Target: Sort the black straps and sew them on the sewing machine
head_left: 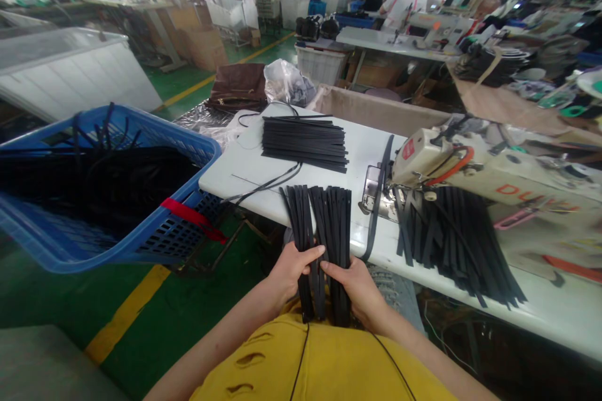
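My left hand (pixel 297 269) grips a bundle of flat black strips (pixel 300 213), thumb across the front. Beside it, my right hand (pixel 350 282) is closed around a wider bundle of black strips (pixel 337 216). The two bundles stand nearly upright, side by side, over the table's near edge, and my thumbs almost meet between them. A stack of black strips (pixel 303 141) lies crosswise on the white table (pixel 244 166) beyond my hands. More loose strips (pixel 456 244) are spread under the sewing machine (pixel 508 182), and one strip (pixel 380 200) lies by its needle area.
At the left stands a blue basket (pixel 136 254) with black strips in it and a red band (pixel 192 219) tied on. Behind the table are a brown bag (pixel 239 83), a clear plastic bag (pixel 286 80) and a white bin (pixel 75 69). People work farther back.
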`<move>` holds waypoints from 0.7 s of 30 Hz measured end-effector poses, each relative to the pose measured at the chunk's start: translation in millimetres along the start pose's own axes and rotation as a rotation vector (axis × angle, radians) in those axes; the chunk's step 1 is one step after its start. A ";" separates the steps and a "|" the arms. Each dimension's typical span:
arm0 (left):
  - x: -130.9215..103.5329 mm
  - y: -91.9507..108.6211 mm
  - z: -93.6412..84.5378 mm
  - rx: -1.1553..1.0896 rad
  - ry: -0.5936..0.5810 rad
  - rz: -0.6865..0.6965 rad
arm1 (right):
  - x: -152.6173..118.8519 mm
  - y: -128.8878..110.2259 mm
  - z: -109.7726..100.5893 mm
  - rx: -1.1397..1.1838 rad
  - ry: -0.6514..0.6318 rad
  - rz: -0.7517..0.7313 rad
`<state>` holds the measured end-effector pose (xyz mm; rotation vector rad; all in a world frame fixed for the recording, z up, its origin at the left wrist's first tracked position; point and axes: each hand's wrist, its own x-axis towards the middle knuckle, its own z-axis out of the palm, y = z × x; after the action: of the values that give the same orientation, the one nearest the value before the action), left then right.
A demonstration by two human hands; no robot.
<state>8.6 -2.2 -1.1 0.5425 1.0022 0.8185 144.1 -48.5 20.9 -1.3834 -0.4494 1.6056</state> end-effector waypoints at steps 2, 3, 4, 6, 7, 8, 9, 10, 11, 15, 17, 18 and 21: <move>-1.7 0.2 1.5 -0.032 -0.024 -0.013 | 0.4 0.0 0.2 0.004 0.001 0.003; -2.7 0.7 2.5 -0.053 -0.034 -0.018 | 0.5 -0.3 0.3 0.010 0.002 0.004; -3.7 1.2 3.5 -0.077 -0.039 -0.027 | 0.6 -0.6 0.3 0.017 0.003 0.004; -4.9 2.4 4.5 -0.112 -0.045 -0.046 | 0.6 -1.3 0.2 0.034 0.004 0.002; -5.0 2.7 4.4 -0.128 -0.050 -0.056 | 0.6 -1.5 0.0 0.043 0.004 0.001; -4.5 2.8 3.9 -0.146 -0.057 -0.068 | 0.7 -1.6 -0.2 0.051 0.004 0.002; -3.6 2.5 3.0 -0.171 -0.065 -0.081 | 0.7 -1.5 -0.5 0.058 0.002 0.006; -2.3 2.1 1.9 -0.201 -0.068 -0.092 | 0.7 -1.3 -0.7 0.066 0.000 0.011; -0.7 1.4 0.7 -0.233 -0.065 -0.097 | 0.7 -1.0 -0.9 0.073 -0.002 0.018; 4.6 -0.8 -1.9 -0.238 -0.038 -0.073 | 0.4 -0.3 -0.6 0.083 -0.012 0.044; 5.3 -1.3 -1.0 -0.166 -0.073 -0.043 | -0.1 -0.7 -0.3 0.072 -0.017 0.051; 5.2 -1.5 -0.1 -0.128 -0.090 -0.030 | -0.4 -0.9 -0.1 0.064 -0.017 0.052; 4.7 -2.5 2.8 -0.054 -0.068 -0.019 | -1.5 -1.7 0.3 0.043 -0.010 0.039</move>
<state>13.4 0.0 -4.1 0.5110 0.9190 0.8030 144.4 -48.8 23.1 -1.3603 -0.3939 1.6449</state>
